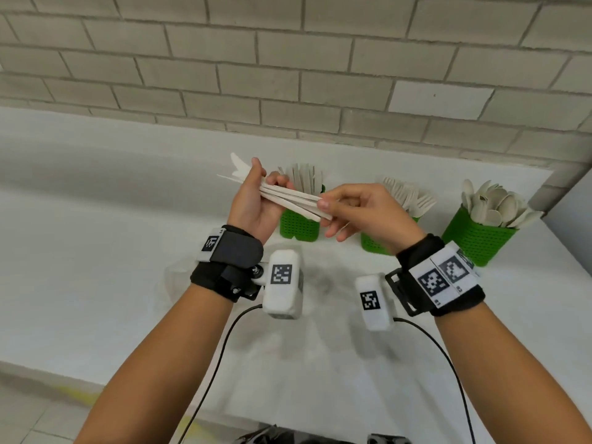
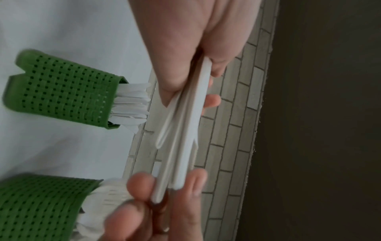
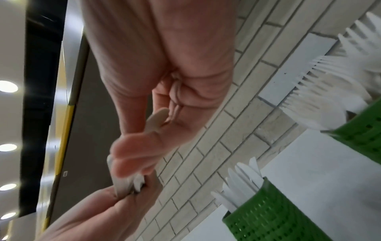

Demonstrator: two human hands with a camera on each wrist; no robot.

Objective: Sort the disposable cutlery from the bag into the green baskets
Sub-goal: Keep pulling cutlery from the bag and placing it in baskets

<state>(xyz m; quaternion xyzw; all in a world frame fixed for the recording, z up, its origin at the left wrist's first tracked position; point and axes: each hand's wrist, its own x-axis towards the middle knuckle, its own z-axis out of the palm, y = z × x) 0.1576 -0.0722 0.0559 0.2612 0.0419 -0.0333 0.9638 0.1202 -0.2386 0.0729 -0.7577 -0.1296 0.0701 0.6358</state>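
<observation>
Left hand (image 1: pixel 253 200) grips a fanned bundle of thin white plastic knives (image 1: pixel 288 200) above the green perforated baskets (image 1: pixel 299 227); right hand (image 1: pixel 358 208) pinches their handle ends. They look light, stiff and slippery, best held mid-handle.

bare forearms | black wrist straps (image 1: pixel 235 251) | white tagged camera blocks (image 1: pixel 283 283) | black cables (image 1: pixel 214 373)

Bright, even light (wrist views blurred)

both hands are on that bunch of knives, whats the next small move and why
Probably carry the bunch of knives down into the left basket, which already holds knives. The left hand grips one end, the right hand pinches the other, and the forks and spoons fill the other two baskets.
</observation>
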